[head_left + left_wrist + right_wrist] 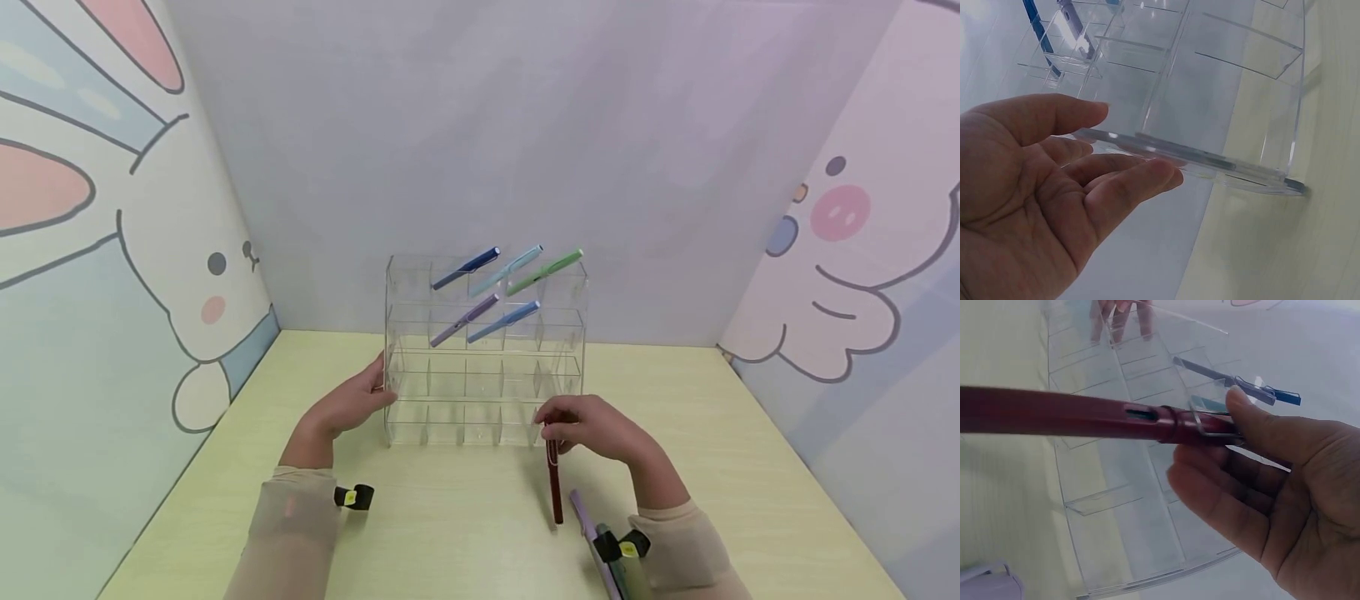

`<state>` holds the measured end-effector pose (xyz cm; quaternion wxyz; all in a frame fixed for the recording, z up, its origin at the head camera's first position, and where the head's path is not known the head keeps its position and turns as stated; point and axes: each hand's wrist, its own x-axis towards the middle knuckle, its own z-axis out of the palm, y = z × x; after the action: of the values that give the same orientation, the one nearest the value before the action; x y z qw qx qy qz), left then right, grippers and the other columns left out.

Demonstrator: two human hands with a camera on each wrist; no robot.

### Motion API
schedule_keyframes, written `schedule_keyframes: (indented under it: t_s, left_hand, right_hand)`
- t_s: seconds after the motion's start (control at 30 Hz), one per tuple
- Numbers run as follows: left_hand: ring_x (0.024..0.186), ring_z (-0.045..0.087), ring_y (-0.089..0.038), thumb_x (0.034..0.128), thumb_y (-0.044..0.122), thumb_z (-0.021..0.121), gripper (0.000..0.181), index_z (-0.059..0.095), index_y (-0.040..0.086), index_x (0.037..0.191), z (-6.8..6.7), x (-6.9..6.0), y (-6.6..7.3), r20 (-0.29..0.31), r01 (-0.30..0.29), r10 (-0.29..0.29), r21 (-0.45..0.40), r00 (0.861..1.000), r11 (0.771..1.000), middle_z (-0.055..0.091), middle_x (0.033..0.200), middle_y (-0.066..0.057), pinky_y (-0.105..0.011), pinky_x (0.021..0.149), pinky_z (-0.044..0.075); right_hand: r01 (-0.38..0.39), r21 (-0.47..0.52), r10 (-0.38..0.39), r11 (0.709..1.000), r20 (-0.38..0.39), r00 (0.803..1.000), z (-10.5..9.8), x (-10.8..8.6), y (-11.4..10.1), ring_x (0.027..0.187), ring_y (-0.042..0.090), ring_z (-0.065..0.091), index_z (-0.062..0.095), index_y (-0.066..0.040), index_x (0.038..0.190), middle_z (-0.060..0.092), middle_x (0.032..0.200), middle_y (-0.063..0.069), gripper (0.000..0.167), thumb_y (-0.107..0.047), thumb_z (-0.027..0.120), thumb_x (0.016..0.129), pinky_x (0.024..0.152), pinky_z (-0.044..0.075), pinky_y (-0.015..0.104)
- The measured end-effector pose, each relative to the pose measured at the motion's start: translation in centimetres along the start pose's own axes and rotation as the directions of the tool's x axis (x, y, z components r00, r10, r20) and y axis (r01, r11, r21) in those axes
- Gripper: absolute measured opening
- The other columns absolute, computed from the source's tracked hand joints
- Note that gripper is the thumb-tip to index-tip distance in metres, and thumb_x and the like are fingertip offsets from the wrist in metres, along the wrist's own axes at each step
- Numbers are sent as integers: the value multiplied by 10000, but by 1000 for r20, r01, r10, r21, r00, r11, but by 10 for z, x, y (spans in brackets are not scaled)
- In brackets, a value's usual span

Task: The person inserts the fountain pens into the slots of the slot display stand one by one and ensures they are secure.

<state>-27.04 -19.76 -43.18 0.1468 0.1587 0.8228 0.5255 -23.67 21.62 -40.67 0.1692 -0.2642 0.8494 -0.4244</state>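
My right hand pinches a dark red fountain pen by its capped end, in front of the rack's lower right corner. In the right wrist view, the pen's clip and ink window show, with thumb and fingers at the cap. The clear acrylic rack stands upright with several tiers of small compartments. At its left side, my left hand holds the side panel, thumb on one side and fingers on the other. Dark blue, pale blue and green pens lean in the top tier.
A purple pen and a blue pen lean in the second tier. On the table, a lavender pen and greenish pens lie beside the right wrist, partly hidden by its camera strap. A grey wall stands behind the rack.
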Motion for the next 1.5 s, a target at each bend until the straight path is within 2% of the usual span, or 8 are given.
schedule_keyframes:
  t_s: [0.2, 0.33, 0.47, 0.73, 0.9, 1.03, 1.17, 1.5]
  left_hand:
    - [1492, 179, -365, 1020, 180, 506, 805, -37, 474, 1537, 0, 1, -2, 2, -3, 3, -12, 1000, 1000, 59, 1653, 17, -594, 1141, 259]
    - [1495, 158, -368, 1023, 173, 496, 805, -53, 424, 1555, 0, 2, -1, 5, -5, 5, -6, 1000, 1000, 32, 1655, 10, -593, 1142, 258]
    - [1496, 156, -370, 1023, 155, 488, 808, -63, 374, 1571, 0, 3, 2, -3, -10, 10, 4, 1000, 1000, 17, 1657, -7, -597, 1143, 249]
    - [1493, 168, -371, 1020, 170, 497, 813, -61, 408, 1562, -2, 4, 1, -7, -17, 17, 8, 1000, 1000, 27, 1660, -24, -605, 1139, 252]
    - [1490, 177, -375, 1017, 161, 502, 819, -61, 370, 1573, -3, 4, 2, -11, -15, 15, 6, 1000, 1000, 25, 1661, -34, -604, 1136, 259]
    - [1490, 182, -370, 1015, 156, 501, 820, -63, 358, 1575, -2, 4, 2, -9, -2, 2, -3, 1000, 1000, 29, 1660, -35, -590, 1143, 257]
    - [1489, 175, -379, 1013, 151, 498, 820, -64, 362, 1572, -1, 5, 1, 1, 0, 0, -9, 1000, 1000, 19, 1659, -24, -586, 1148, 247]
    - [1487, 181, -387, 1014, 145, 494, 821, -73, 332, 1577, -1, 4, -1, 1, -5, 5, -6, 1000, 1000, 16, 1661, -43, -584, 1150, 244]
  right_hand:
    - [81, 75, -60, 994, -239, 969, -9, 0, 0, 852, 229, 699, 601, -100, 1212, 647, 1002, 115, 308, -276, 632, 961, 737, 596, 378]
    - [164, 146, -87, 976, -429, 899, -18, 0, 0, 850, 201, 679, 565, -62, 1209, 601, 1008, 143, 299, -210, 636, 960, 716, 600, 363]
    - [310, 226, -104, 924, -631, 769, -31, 2, -2, 860, 158, 657, 551, 20, 1176, 591, 995, 106, 296, -151, 641, 953, 742, 593, 379]
    - [639, 295, -90, 710, -863, 498, -62, 16, -18, 858, 195, 626, 546, 77, 1111, 574, 995, 125, 248, -17, 655, 910, 744, 578, 392]
    - [702, 235, -87, 672, -917, 390, -80, 31, -31, 843, 218, 606, 539, 70, 1103, 565, 987, 146, 291, -24, 698, 878, 715, 586, 387]
    - [710, 210, -92, 672, -928, 361, -86, 44, -34, 827, 222, 607, 540, 59, 1077, 569, 964, 151, 291, -17, 717, 859, 704, 587, 385]
    - [658, 196, -87, 727, -924, 372, -82, 50, -28, 814, 211, 612, 537, 57, 1076, 575, 954, 138, 293, -28, 720, 863, 700, 588, 364]
    - [509, 189, -96, 840, -871, 482, -65, 55, -32, 837, 199, 647, 521, 105, 1104, 592, 959, 102, 290, -30, 677, 901, 715, 585, 355]
